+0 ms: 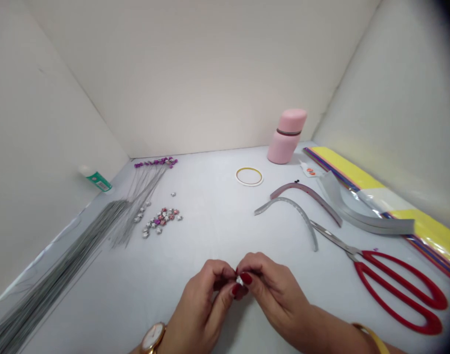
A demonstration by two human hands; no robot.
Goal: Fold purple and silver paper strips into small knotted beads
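Near the bottom centre, a small silver star (240, 280) is pinched between the fingertips of both hands. My left hand (210, 300) has its thumb and fingers closed on the star's left side. From the right, my right hand (274, 292) grips it with thumb and forefinger, and the hands touch at the tips. To the left lies a loose pile of silver, pink and purple stars (165, 216). Behind it, purple and silver stars (156, 162) top thin wires. A thick bundle of grey wires (70, 260) runs to the lower left corner.
Red-handled scissors (352, 250) lie open at the right, beside curved grey strips (298, 206) and a reddish strip (309, 191). Behind are a tape ring (249, 183), a pink bottle (286, 137) and yellow packs (361, 174). A green-labelled tube (99, 181) stands at left.
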